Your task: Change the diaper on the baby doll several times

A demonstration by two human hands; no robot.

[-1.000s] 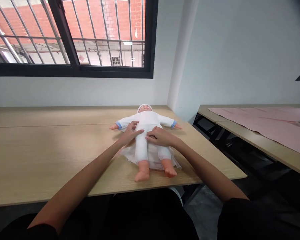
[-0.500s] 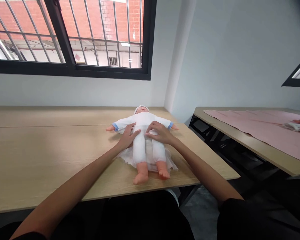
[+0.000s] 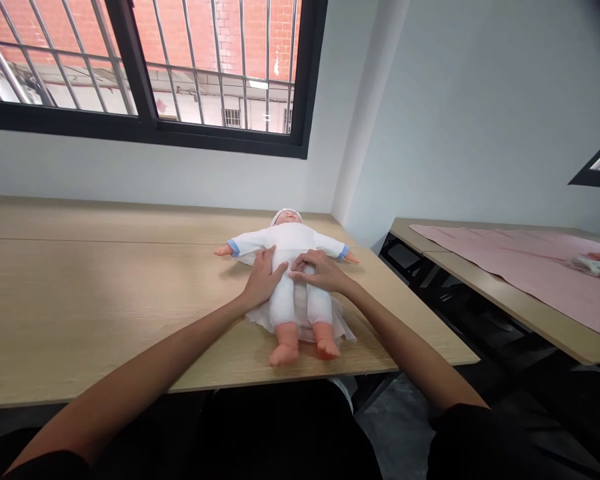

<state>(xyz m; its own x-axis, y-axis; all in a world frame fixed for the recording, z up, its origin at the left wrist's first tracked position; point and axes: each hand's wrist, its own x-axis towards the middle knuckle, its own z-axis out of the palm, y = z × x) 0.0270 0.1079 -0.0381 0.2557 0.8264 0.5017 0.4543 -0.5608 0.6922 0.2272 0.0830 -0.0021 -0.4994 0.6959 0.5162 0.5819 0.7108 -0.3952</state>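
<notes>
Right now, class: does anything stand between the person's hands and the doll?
Nothing visible does: the left hand and the right hand both rest directly on the doll, with no object between either hand and its white suit.

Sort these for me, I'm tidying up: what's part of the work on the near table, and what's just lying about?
In use: baby doll in a white suit, left hand, right hand, white sheet under the doll.
Lying about: pink cloth on the side table, crumpled bundle on that cloth.
</notes>
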